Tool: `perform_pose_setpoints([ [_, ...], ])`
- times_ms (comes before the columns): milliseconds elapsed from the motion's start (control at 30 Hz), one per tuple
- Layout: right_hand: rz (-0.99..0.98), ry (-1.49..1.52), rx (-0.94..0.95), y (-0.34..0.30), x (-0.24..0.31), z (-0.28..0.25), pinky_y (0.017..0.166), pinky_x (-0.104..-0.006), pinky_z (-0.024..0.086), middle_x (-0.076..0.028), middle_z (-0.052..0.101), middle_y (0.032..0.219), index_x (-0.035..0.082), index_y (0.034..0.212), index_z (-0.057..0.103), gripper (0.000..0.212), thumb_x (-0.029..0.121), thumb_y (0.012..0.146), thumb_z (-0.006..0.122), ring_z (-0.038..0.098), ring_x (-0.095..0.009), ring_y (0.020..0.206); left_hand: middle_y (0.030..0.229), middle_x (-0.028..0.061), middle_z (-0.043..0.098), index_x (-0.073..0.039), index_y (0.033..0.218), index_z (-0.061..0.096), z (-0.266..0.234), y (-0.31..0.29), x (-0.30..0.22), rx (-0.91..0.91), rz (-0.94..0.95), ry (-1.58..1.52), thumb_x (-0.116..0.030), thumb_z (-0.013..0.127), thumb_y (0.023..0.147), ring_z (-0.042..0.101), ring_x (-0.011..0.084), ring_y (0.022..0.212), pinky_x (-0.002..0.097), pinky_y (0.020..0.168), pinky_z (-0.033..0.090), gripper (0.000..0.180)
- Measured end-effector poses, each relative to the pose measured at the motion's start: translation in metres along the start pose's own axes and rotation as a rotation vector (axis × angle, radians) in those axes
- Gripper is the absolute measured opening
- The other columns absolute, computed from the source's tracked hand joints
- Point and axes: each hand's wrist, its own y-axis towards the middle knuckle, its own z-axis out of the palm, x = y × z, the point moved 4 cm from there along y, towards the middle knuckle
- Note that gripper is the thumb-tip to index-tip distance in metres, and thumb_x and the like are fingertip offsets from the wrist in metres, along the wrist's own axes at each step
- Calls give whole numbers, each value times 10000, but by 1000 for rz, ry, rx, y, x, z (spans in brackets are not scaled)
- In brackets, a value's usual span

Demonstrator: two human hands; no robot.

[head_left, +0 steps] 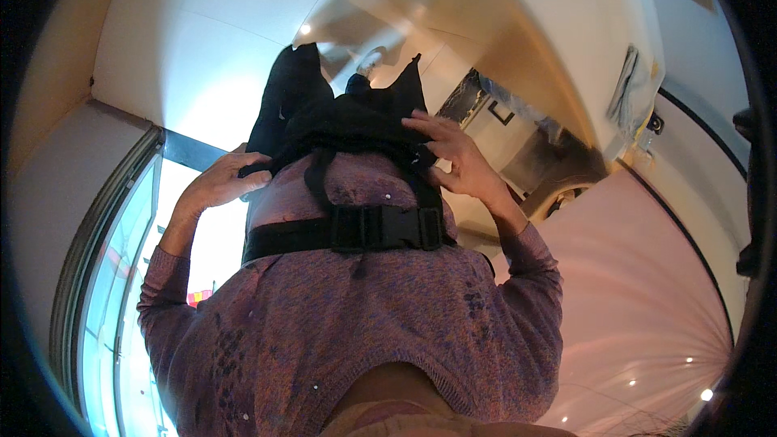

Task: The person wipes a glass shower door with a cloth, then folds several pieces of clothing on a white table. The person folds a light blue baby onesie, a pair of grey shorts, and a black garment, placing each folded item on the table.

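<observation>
Both of my hands are at the waist, on either side of a bunched black garment (356, 121); its exact kind is hard to make out. My left hand (217, 184) pinches its left edge between thumb and fingers. On the other side, my right hand (460, 155) grips the right edge, its upper fingers resting over the cloth. Across my purple knit sweater (356, 316) runs a black strap with a closed plastic buckle (387, 227). A narrow black strip (321, 178) hangs from the cloth toward this strap.
Pale glossy floor tiles (218, 48) reflect a bright light ahead. A bright glass door or window (109, 275) stands at the left. Pink draped fabric (631, 275) spreads at the right, with a grey cloth (634, 93) beyond it.
</observation>
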Motion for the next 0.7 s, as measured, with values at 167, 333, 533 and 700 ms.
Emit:
perform_pose_setpoints([
  [167,343,636,-10,6,-11,1,866,-344,429,-106,592,1128,63,1175,578,546,451,791,574,555,-214,990,1430,205,276,-33,1116,609,8,5,-5,-64,104,-52,-410,491,820,282,389,1307,546,1027,261,494],
  [333,239,239,262,38,-4,-3,672,-332,481,-160,634,796,27,1112,583,445,376,840,535,621,-206,732,1339,221,399,32,1046,620,11,4,-15,-324,310,354,-242,525,765,353,360,1262,470,1043,271,405],
  [533,87,108,403,56,-5,-1,676,-357,491,-171,623,776,25,1067,587,321,171,789,520,625,-255,707,1028,191,579,36,1003,585,2,6,-27,-216,151,350,-72,526,732,546,316,968,440,910,391,298],
  [700,60,187,299,45,-15,-23,754,-432,477,-188,624,892,74,1099,568,401,118,702,523,596,-367,842,971,144,603,-10,1018,584,-16,-6,-32,-475,255,293,60,517,731,587,302,860,384,814,468,303],
])
